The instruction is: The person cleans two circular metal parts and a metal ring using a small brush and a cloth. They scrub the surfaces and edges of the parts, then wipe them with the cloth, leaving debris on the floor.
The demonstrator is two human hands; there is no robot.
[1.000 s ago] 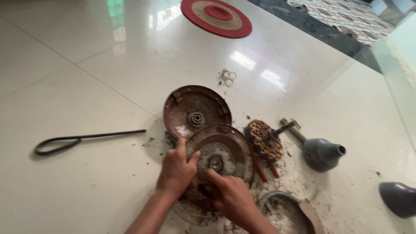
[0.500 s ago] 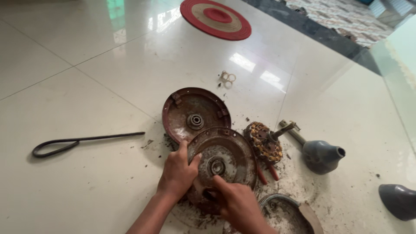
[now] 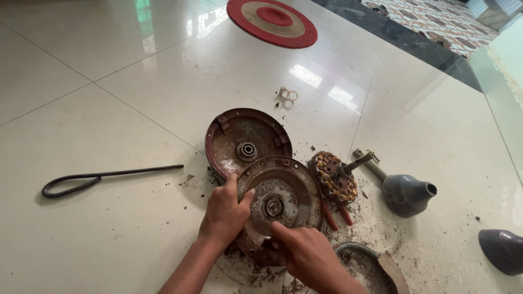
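On the pale glossy tiled floor, low in the middle of the view: one rusty brown round metal motor cover with a central bearing, lying dished side up amid dark grit.

Left hand: palm down on the cover's left rim, fingers curled over the edge and gripping it, thumb stretched across the inner face. Forearm enters from the bottom edge.

Right hand: set on the cover's lower right part, fingers bent and closed toward the rim, forefinger pointing inward at the bearing. Whether it pinches anything small cannot be told.

Touching behind it: a second rusty round metal cover with a bearing hub, partly overlapped by the first.

Just right: a copper-wound stator on a steel shaft, two red-handled tools below it.

Further right: a grey funnel-shaped housing on a rod; a second grey shell at the frame edge.

Far left, well apart: a black looped strap. Top: a red and tan round woven mat. Small pale rings lie between the mat and the covers.

Change from half a second before: the right forefinger has stretched nearer the bearing; the left hand keeps its grip on the rim; the cover lies in the same place.
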